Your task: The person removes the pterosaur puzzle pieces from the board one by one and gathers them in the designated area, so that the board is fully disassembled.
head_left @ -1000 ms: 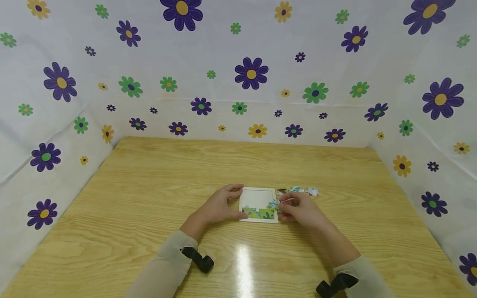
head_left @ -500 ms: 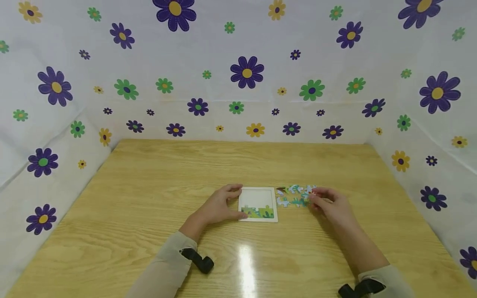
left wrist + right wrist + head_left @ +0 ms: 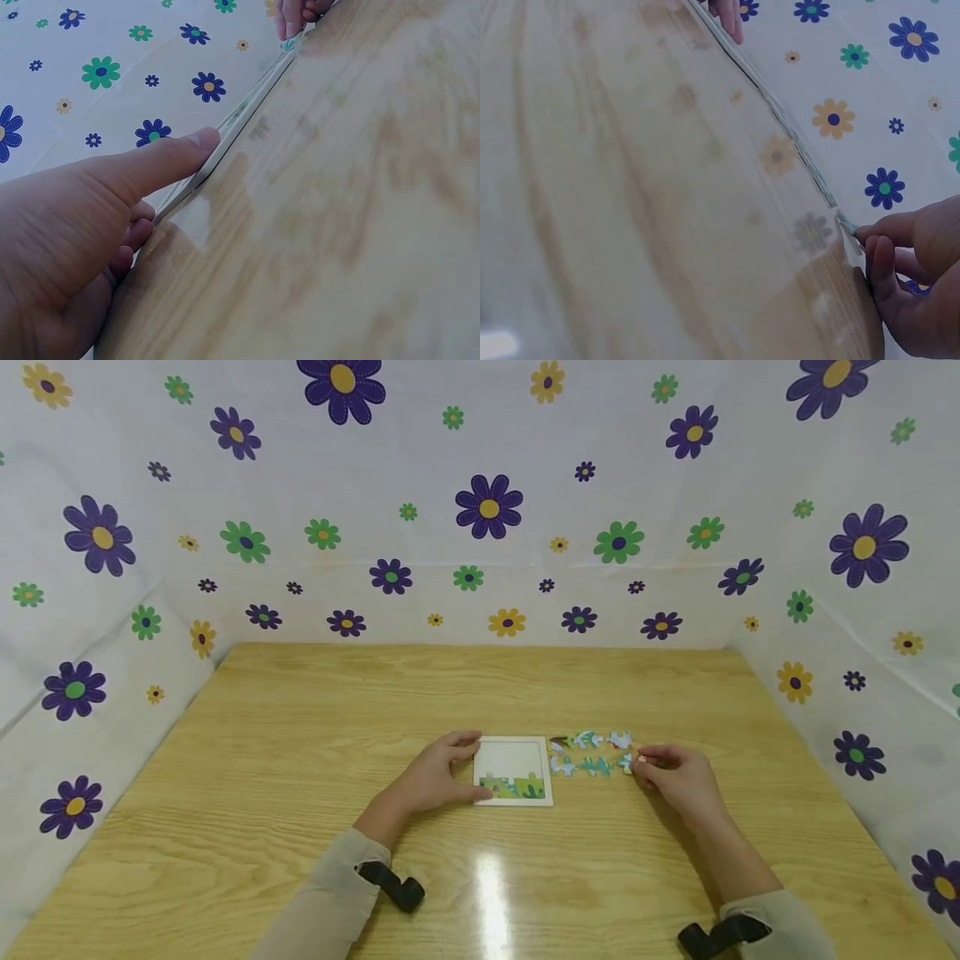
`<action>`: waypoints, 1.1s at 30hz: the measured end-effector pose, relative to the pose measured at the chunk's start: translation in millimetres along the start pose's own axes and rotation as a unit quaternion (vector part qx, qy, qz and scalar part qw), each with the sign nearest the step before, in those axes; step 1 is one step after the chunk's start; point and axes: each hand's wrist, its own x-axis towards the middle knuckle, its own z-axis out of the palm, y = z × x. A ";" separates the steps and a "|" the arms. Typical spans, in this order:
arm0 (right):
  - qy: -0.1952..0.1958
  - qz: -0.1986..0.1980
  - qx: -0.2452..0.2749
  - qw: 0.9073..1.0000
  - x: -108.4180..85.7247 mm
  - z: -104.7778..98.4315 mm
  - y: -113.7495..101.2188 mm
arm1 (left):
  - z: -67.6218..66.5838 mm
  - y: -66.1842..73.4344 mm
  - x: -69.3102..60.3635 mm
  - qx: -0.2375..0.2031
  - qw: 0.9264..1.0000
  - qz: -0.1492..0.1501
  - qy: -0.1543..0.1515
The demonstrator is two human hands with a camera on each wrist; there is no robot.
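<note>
White cloth (image 3: pixel 420 452) printed with purple, green and yellow flowers is hanging along the left, far and right sides, creasing in places. Wood-grain counter (image 3: pixel 300 735) is spreading beneath it, its gloss returning a bright streak of light (image 3: pixel 491 893) at the near side; in the right wrist view it is also mirroring the flowers. From my remote view I am noting a white puzzle frame (image 3: pixel 517 802) lying flat near mid-counter, with fitted green pieces (image 3: pixel 513 788) filling its near part and the pale base showing beyond. Just right of it, loose pieces (image 3: pixel 588 741) are lying in two rows. I am gripping the frame's left side with the left hand (image 3: pixel 438 774), thumb resting at the near corner, other fingers at the far one. Right hand (image 3: pixel 686 777): fingers are pinching a piece (image 3: pixel 847 223) at the near row's right end. Beige sleeves (image 3: pixel 322 893) are covering both forearms.
</note>
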 end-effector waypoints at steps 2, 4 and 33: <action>0.007 -0.013 -0.039 0.999 -0.2 0.6 -0.8 | -0.7 1.3 0.2 -0.003 1.000 0.000 -0.001; 0.008 -0.023 -0.071 0.997 -0.5 0.7 -2.7 | -1.8 2.4 0.4 -0.002 1.000 -0.002 -0.004; -0.211 -0.118 0.021 0.970 -18.7 104.8 -72.1 | -2.3 3.7 2.0 0.031 1.000 -0.001 -0.001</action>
